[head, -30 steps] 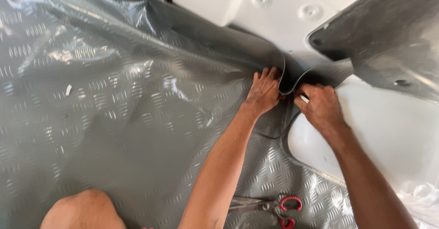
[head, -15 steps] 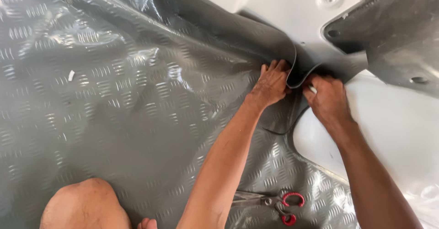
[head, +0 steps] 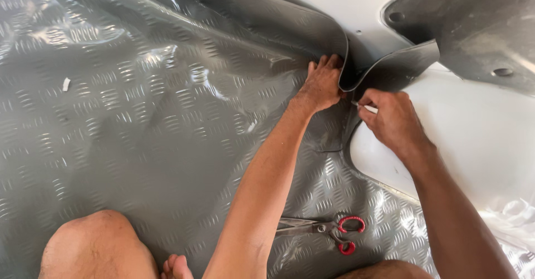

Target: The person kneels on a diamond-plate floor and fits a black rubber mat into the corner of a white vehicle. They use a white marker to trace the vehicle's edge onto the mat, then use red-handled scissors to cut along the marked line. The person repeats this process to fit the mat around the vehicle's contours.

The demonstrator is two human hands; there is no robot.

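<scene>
Left hand [head: 322, 84] on curled, ribbed grey vinyl sheet [head: 145, 117]

White moulded panels [head: 479, 140] (glossy in bright light) meet a dark grey curved panel [head: 473, 23].

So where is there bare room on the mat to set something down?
The wide grey mat left of the left hand is bare, except one white scrap. Crowded: around both hands at the cut edge, the right hand, and by the scissors.
</scene>
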